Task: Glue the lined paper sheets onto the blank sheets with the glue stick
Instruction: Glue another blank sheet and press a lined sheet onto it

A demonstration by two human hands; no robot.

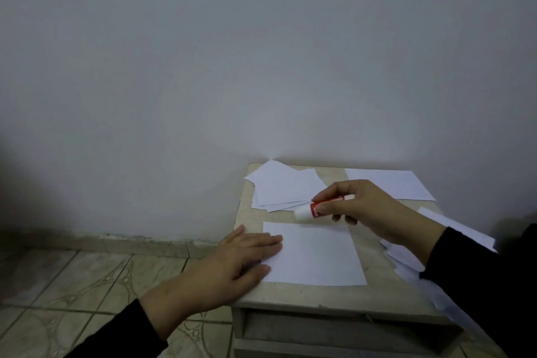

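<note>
Grey wall behind the worktop [374, 272]: my left hand [232, 261] presses flat on a sheet [313, 256] near its front-left corner; right fingers [331, 206] grip the glue stick [322, 207], poised to spread glue next.

Counter [319, 293] is small and crowded. Centre sheet [316, 256] takes the middle; left hand [232, 264] lies flat on its left edge, blocking entry from that side. Right hand [366, 206] with glue stick [313, 209] hangs over the sheet's far edge. Paper pile [282, 189] fills far left, sheet [389, 183] far right, more sheets [406, 259] right edge. Bare strip along near edge. Wall [261, 67] closes the back.
</note>
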